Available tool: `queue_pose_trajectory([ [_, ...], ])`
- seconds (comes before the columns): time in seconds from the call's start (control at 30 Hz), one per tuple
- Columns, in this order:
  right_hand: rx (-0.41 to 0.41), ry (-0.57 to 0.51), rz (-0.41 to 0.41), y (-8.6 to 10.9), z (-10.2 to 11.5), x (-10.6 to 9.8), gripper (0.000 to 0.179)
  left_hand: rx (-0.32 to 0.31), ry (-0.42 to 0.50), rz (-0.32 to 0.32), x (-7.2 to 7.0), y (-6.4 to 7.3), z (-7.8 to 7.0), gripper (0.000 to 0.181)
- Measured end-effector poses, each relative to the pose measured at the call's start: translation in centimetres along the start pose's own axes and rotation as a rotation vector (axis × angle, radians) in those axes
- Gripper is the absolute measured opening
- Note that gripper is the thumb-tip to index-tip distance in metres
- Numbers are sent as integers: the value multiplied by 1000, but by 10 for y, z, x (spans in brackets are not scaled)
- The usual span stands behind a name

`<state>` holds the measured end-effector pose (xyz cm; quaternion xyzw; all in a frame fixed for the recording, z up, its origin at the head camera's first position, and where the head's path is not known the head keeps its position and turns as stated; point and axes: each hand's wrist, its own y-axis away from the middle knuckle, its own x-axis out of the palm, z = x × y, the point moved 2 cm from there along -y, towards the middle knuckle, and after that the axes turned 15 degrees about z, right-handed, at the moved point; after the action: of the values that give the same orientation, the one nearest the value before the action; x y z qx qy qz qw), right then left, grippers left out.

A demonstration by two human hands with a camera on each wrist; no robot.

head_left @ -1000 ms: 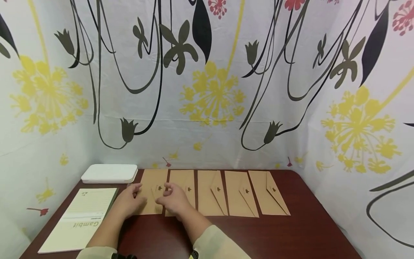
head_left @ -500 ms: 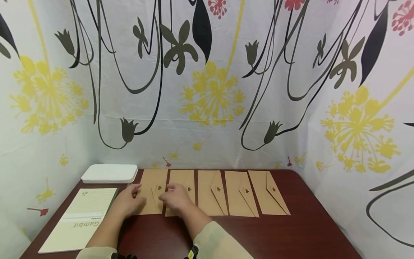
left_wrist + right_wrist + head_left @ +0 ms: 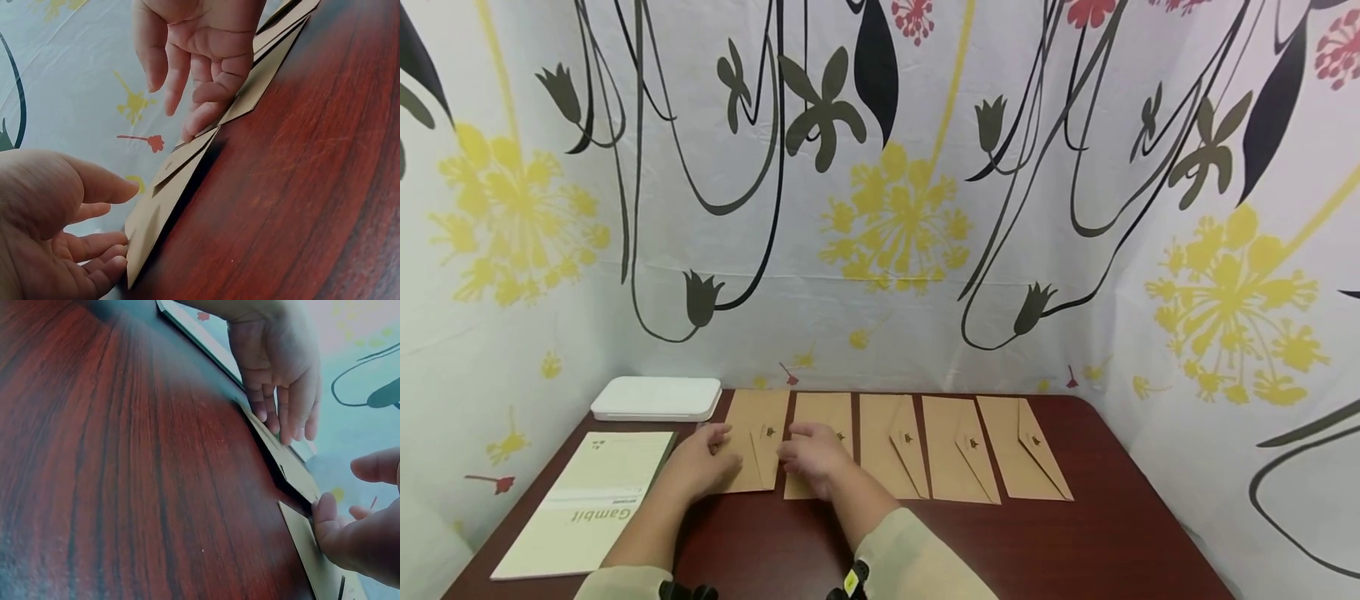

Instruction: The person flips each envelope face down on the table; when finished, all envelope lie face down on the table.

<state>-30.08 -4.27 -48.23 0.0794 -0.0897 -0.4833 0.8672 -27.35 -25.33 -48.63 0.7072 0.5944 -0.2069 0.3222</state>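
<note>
A brown paper envelope (image 3: 747, 458) with a pointed flap and small dark crest lies leftmost in a row on the table. Along its left edge rest the fingertips of my left hand (image 3: 703, 462), seen in the left wrist view with fingers loosely bent and thumb apart. My right hand (image 3: 816, 458) is at its right edge, little-finger side low, and covers much of the second envelope (image 3: 822, 407). In the right wrist view a dark shadow runs under the near edge of the leftmost envelope (image 3: 281, 459). Neither hand curls round anything.
More envelopes (image 3: 891, 442) continue the row to the right. On the left lie a notepad (image 3: 587, 492) printed "Gambit" and, behind it, a white flat case (image 3: 657, 398). A patterned curtain (image 3: 880, 333) borders the dark red table (image 3: 1037, 550) at the back and sides.
My right hand has drawn slightly to the right, off the leftmost envelope's flap to its right edge. My left hand stays at the left edge. The head view has shifted a little.
</note>
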Motion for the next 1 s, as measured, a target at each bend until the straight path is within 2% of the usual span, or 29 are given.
queue_pose_trajectory([
  [0.23, -44, -70, 18, 0, 2, 1, 64, 21, -7, 12, 0, 0, -7, 67],
  [0.4, -86, -57, -15, 3, 1, 3, 57, 26, 14, 55, 6, 1, -14, 69],
  [0.6, -123, -33, -47, 11, 7, 11, 58, 21, 68, 87, 10, 5, -23, 68],
  [0.67, -139, -55, -25, 13, 9, 15, 59, 27, 128, 103, 11, 7, -26, 71],
  [0.87, -165, -125, 88, 18, 12, 27, 58, 31, 435, 203, 12, 11, -32, 74],
  [1.0, -169, -122, 122, 21, 12, 33, 54, 33, 516, 224, 11, 12, -33, 74],
])
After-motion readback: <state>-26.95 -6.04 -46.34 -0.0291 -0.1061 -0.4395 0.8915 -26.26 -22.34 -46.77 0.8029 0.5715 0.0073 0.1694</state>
